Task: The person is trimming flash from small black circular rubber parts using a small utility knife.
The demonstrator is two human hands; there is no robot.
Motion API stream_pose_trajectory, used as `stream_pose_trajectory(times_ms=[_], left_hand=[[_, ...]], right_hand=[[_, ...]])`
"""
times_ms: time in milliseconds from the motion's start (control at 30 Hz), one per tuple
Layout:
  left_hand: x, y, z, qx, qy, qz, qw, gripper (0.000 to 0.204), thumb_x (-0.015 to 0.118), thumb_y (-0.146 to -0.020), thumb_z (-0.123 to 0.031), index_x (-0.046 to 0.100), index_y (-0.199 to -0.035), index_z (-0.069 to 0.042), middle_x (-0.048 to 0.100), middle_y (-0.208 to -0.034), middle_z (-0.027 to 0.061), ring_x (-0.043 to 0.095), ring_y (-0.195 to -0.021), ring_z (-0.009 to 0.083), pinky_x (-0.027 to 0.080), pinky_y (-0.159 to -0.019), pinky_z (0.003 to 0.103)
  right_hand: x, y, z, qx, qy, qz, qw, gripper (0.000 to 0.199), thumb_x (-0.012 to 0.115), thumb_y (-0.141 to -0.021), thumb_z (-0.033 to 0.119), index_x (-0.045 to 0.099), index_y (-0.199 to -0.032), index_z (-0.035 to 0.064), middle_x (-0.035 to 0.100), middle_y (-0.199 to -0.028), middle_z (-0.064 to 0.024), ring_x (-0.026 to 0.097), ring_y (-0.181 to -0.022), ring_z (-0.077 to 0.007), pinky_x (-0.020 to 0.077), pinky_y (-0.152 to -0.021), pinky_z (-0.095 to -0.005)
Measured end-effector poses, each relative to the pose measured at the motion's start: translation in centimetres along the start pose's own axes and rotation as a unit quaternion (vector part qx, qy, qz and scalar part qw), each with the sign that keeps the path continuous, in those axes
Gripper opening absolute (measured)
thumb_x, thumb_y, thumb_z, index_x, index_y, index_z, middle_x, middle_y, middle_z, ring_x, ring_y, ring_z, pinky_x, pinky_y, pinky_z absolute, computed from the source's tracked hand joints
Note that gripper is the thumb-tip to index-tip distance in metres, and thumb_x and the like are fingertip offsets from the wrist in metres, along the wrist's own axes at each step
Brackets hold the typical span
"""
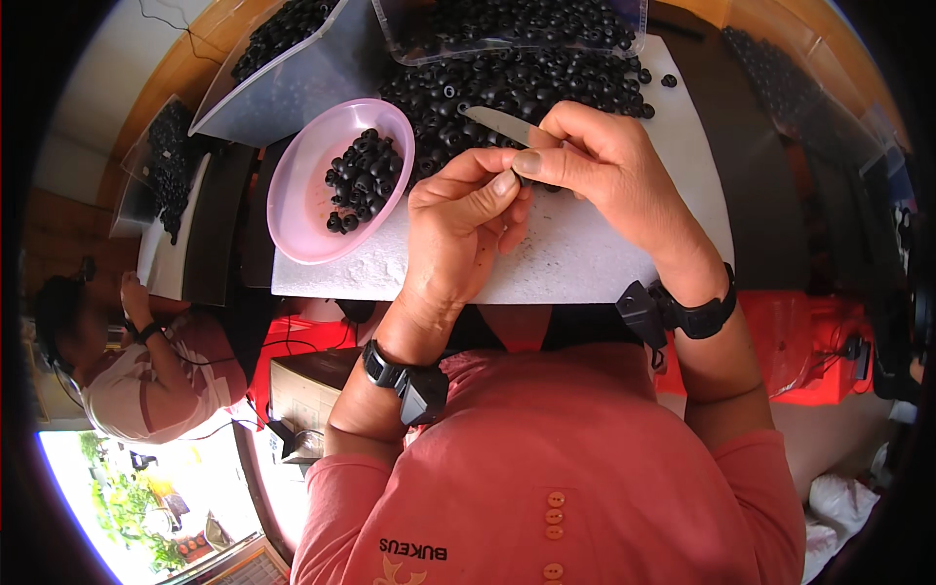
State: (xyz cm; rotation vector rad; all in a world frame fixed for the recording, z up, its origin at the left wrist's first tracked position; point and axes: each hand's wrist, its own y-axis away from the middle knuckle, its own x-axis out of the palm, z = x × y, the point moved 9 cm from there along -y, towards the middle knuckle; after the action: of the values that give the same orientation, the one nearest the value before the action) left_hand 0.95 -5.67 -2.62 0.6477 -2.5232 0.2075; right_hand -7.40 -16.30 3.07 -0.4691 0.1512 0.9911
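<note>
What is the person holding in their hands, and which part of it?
The right hand grips a small knife by its handle, blade pointing left. The left hand fingers pinch something hidden; cannot tell what.

A pink bowl (304, 210) sits at the left of the white board (604, 258), partly filled with black rings. Clear plastic bags (292, 83) of more rings lie behind — and another person (146, 375) sits far left, by orange crates (814, 346).

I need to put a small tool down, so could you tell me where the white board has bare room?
The white board is bare along its near edge and right side. The far middle is crowded with black rings; the pink bowl fills the left.
</note>
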Motion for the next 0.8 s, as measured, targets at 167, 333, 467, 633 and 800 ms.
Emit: stream_pose_trajectory(times_ms=[167, 333, 467, 633, 800], left_hand=[[0.1, 0.0, 0.1, 0.002, 0.017, 0.026, 1.0, 0.026, 0.06, -0.098, -0.011, 0.062, -0.118, 0.005, 0.061, -0.092, 0.0128, 0.056, -0.075, 0.0175, 0.042, -0.051, 0.026], [0.1, -0.1, 0.0, -0.008, 0.073, 0.037, 0.997, 0.022, 0.062, -0.097, -0.009, 0.066, -0.114, 0.005, 0.065, -0.09, 0.0096, 0.06, -0.072, 0.0148, 0.044, -0.051, 0.025], [-1.0, 0.9, -2.5, 0.04, -0.018, 0.011, 0.999, 0.021, 0.063, -0.096, -0.007, 0.067, -0.112, 0.005, 0.066, -0.089, 0.0109, 0.058, -0.067, 0.0135, 0.043, -0.05, 0.025], [-5.4, 2.7, -10.7, 0.188, -0.284, -0.114, 0.933, 0.02, 0.064, -0.092, -0.001, 0.069, -0.11, 0.005, 0.066, -0.09, 0.0091, 0.058, -0.069, 0.0129, 0.043, -0.053, 0.024], [-3.6, 2.8, -12.3, 0.298, -0.637, -0.116, 0.701, 0.026, 0.075, -0.075, 0.003, 0.074, -0.1, -0.003, 0.064, -0.092, 0.0053, 0.059, -0.082, 0.0172, 0.047, -0.069, 0.03]], right_hand=[[-0.1, 0.0, -0.6, 0.014, -0.026, -0.018, 0.999, 0.033, 0.073, -0.091, 0.03, 0.064, -0.078, 0.0013, 0.048, -0.056, 0.001, 0.041, -0.055, -0.0067, 0.0317, -0.049, -0.0275], [-1.3, 0.0, -0.4, 0.024, -0.029, -0.047, 0.998, 0.033, 0.066, -0.096, 0.03, 0.065, -0.08, 0.0006, 0.049, -0.057, 0.0003, 0.042, -0.055, -0.0069, 0.0338, -0.049, -0.0276], [-2.7, 0.3, -0.5, 0.007, -0.06, -0.111, 0.992, 0.032, 0.065, -0.097, 0.028, 0.065, -0.079, 0.0007, 0.048, -0.058, 0.0025, 0.041, -0.053, -0.0042, 0.0328, -0.048, -0.0245], [-4.7, 0.8, 0.6, -0.013, -0.13, -0.19, 0.973, 0.031, 0.067, -0.097, 0.026, 0.065, -0.078, 0.0021, 0.044, -0.057, 0.0065, 0.038, -0.051, -0.0017, 0.0299, -0.045, -0.0199], [-5.7, 1.3, 1.3, -0.048, -0.156, -0.217, 0.962, 0.029, 0.065, -0.098, 0.027, 0.069, -0.084, 0.0015, 0.054, -0.061, 0.0026, 0.048, -0.054, -0.0044, 0.0332, -0.049, -0.0209]])
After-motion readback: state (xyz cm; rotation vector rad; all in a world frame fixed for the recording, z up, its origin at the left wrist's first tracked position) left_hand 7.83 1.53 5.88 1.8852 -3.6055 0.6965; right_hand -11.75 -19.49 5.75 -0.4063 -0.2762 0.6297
